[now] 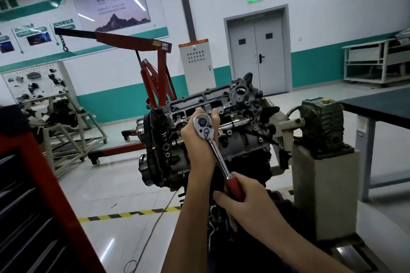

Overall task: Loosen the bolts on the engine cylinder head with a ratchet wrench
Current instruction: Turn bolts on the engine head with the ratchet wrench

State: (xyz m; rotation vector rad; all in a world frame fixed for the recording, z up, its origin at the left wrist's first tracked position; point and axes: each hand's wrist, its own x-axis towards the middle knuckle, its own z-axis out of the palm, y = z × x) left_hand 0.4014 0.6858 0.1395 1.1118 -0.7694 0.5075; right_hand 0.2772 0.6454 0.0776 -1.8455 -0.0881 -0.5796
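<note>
Left grip (195, 142) cups the ratchet (217, 154) head; right grip (250, 200) curls round its handle. Keep it square, pull steadily.

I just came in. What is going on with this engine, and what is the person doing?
A person is working on the engine, which sits on a stand. The left hand holds the head of the ratchet wrench at the cylinder head, and the right hand grips its red handle. The left hand hides the socket, so I cannot tell whether it sits on a bolt. A red engine crane stands behind.
</note>
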